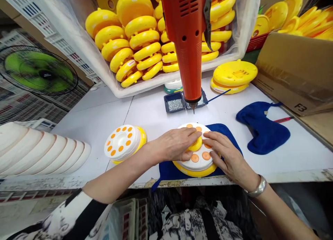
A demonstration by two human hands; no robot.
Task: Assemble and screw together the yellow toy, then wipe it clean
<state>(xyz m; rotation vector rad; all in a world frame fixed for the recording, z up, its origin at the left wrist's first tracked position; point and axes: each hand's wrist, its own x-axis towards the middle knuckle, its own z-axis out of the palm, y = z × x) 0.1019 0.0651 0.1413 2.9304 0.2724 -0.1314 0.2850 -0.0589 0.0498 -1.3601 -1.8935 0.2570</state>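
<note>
On a blue cloth (pixel 227 129) in front of me lies a round toy-like unit with a white top (pixel 186 164) dotted with orange discs and a yellow base (pixel 199 172). My left hand (pixel 179 142) closes its fingers round a yellow round knob (pixel 196 145) at the unit's centre. Part of the knob is hidden under those fingers. From the right, my right hand (pixel 227 155) rests on the white top with its fingers stretched out, the tips near the knob. An orange electric screwdriver (pixel 188 59) hangs above, its bit over the table beyond the unit.
A similar unit (pixel 120 141) sits left, beside stacked white shells (pixel 44 151). Behind are a screw tray (pixel 174 104), a bin (pixel 119 91) of yellow housings and two stacked yellow housings (pixel 234 73). A cardboard box (pixel 293 73), blue cloth (pixel 262 129) and fan (pixel 39 70) flank the table.
</note>
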